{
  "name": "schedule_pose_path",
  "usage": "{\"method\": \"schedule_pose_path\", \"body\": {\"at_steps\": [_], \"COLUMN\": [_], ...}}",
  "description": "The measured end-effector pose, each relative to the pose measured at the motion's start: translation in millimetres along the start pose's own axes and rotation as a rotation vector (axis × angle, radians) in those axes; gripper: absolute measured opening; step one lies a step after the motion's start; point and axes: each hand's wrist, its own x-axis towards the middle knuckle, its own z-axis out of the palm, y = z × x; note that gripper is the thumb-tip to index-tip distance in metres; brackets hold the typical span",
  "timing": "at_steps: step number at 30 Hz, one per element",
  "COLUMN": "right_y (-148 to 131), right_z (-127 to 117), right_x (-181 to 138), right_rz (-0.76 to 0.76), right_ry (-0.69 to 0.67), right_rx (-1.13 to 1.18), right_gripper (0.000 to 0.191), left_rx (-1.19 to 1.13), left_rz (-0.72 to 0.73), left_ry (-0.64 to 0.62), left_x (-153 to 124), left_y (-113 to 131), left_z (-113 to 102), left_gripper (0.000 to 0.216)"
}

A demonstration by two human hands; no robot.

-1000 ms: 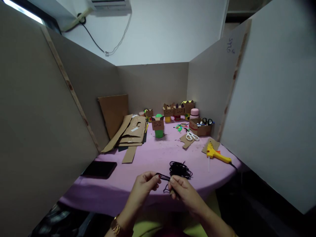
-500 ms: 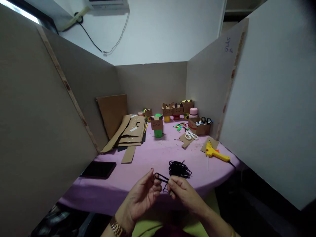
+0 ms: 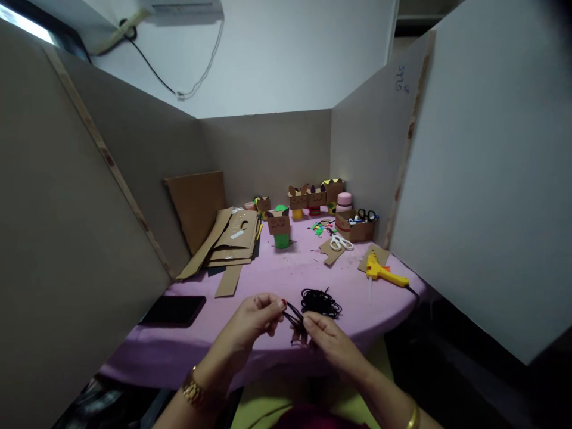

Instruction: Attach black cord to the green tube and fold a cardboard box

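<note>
Black cord (image 3: 294, 314) stretches in thin loops between my two hands, above the table's front edge. My left hand (image 3: 261, 316) pinches one end of the loops between thumb and fingertips. At the other end, my right hand (image 3: 326, 338) grips the strands, with a short tail of cord hanging below. Just beyond my right hand a tangled bundle of black cord (image 3: 320, 302) lies on the purple cloth (image 3: 268, 271). Whether the held loops join that bundle I cannot tell.
A yellow glue gun (image 3: 385, 272) rests at the right, near white scissors (image 3: 341, 242) and a cardboard box (image 3: 355, 227). A green cup with a cardboard animal head (image 3: 280, 225) stands mid-table. Stacked cardboard (image 3: 235, 238) and a dark tablet (image 3: 173, 311) are at the left.
My left hand has turned over and now pinches the end of the loop, where before its fingers were more open. More strands show between the hands. The view has shifted slightly.
</note>
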Motion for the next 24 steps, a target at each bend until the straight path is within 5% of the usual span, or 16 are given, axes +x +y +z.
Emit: {"method": "schedule_pose_path", "body": {"at_steps": [6, 13, 17, 24], "right_y": [-25, -49, -39, -34], "right_z": [-20, 6, 15, 16], "right_x": [7, 12, 8, -2], "right_rz": [-0.211, -0.203, -0.175, -0.184], "right_ry": [0.257, 0.017, 0.028, 0.094], "right_rx": [-0.168, -0.049, -0.047, -0.270], "right_gripper": [0.038, 0.055, 0.026, 0.031], "left_rx": [0.384, 0.466, 0.491, 0.511], "left_rz": [0.085, 0.158, 0.220, 0.277], "left_ry": [-0.080, -0.080, -0.071, -0.045], "left_x": [-3, 0, 5, 9], "left_y": [25, 26, 19, 8], "left_z": [6, 19, 17, 13], "left_gripper": [0.021, 0.018, 0.020, 0.022]}}
